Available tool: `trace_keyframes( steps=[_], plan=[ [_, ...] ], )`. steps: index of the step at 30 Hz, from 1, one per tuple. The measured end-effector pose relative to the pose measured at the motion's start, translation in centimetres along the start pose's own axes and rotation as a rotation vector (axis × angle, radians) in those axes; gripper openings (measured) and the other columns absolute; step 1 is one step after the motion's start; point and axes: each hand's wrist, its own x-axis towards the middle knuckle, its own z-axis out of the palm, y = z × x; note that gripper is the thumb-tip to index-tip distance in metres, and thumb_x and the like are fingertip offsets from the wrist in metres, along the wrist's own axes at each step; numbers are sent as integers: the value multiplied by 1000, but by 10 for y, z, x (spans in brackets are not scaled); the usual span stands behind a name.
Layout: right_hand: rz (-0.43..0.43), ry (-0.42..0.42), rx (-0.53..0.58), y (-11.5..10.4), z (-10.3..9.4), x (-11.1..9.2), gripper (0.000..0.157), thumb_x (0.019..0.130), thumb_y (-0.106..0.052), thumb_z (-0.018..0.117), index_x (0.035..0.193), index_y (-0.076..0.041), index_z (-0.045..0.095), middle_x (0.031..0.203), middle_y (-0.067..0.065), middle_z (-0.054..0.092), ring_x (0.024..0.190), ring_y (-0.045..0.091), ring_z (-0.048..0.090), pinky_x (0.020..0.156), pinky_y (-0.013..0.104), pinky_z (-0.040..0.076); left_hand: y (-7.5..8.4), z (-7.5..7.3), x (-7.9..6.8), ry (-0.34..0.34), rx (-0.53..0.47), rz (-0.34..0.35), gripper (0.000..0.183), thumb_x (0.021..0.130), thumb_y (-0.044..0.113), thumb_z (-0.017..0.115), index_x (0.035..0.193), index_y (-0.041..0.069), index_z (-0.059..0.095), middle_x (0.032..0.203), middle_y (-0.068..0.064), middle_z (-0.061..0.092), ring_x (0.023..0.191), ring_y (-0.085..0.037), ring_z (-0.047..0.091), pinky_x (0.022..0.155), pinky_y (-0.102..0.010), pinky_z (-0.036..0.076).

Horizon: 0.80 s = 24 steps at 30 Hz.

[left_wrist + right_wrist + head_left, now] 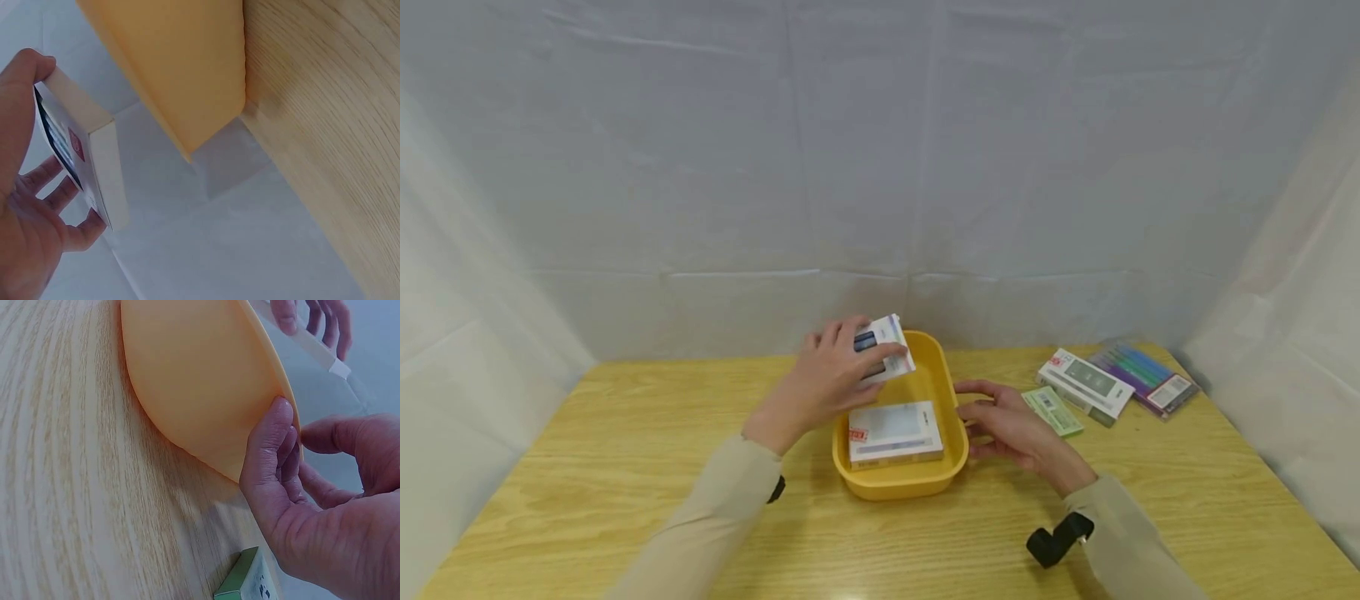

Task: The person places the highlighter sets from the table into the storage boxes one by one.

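- Box with dark panel: raised and tilted at the far left rim of yellow tray, overlapping it in head view; left wrist view shows a gap between box and tray wall.
- Left hand: thumb and fingers parted around that box, gripping it by its edges.
- Right hand: fingers bent, holding the tray at its right rim.
- Inside tray: white box lying at near end, right side close to the wall; yellow floor shows beyond it, toward far end.
- Just right of right hand: green box, little room between.
- Further right: grey-windowed box next to it, then pen pack, near right edge of worktop.
- Widest open stretch: tray to worktop's left edge, crossed by left sleeve.
- Pale curtain rises along back edge; spare depth behind tray cannot be told.
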Motion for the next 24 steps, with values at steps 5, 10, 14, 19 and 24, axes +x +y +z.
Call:
trace_keyframes(
  steps=[5, 10, 14, 19, 24],
  plan=[
    [-5, -2, -2, 1, 0, 0, 52, 99, -15, 59, 149, -9, 44, 112, 11, 69, 83, 17, 69, 63, 27, 59, 5, 8, 6, -31, 15, 19, 46, 96, 40, 70, 140, 41, 54, 150, -22, 45, 128, -44, 51, 93, -61, 47],
    [-13, 0, -9, 1, -1, 1, 53, 99, -16, 59, 149, -9, 43, 118, 13, 69, 84, 17, 70, 64, 28, 60, 6, 15, 11, -25, 7, 36, 48, 94, 36, 74, 138, 39, 56, 149, -22, 47, 129, -43, 51, 95, -62, 47],
    [-17, -3, -11, 0, -1, 0, 53, 100, -16, 59, 150, -8, 42, 121, 15, 69, 84, 18, 70, 64, 28, 60, 8, 19, 14, -58, 3, 27, 48, 94, 35, 74, 139, 38, 56, 149, -22, 46, 132, -44, 49, 97, -63, 46],
    [-15, -2, -6, 1, 0, 0, 54, 99, -16, 59, 150, -8, 43, 118, 14, 69, 84, 18, 70, 63, 28, 60, 8, 27, 17, -111, -1, 23, 47, 96, 35, 71, 140, 38, 55, 151, -22, 44, 135, -45, 47, 101, -65, 46],
    [-13, 13, -14, 2, 1, 2, 54, 99, -17, 61, 149, -9, 44, 120, 15, 68, 83, 18, 69, 64, 29, 60, 8, 35, 22, -149, -18, 23, 47, 97, 33, 70, 141, 37, 54, 151, -22, 43, 137, -45, 45, 105, -67, 42]
  ],
)
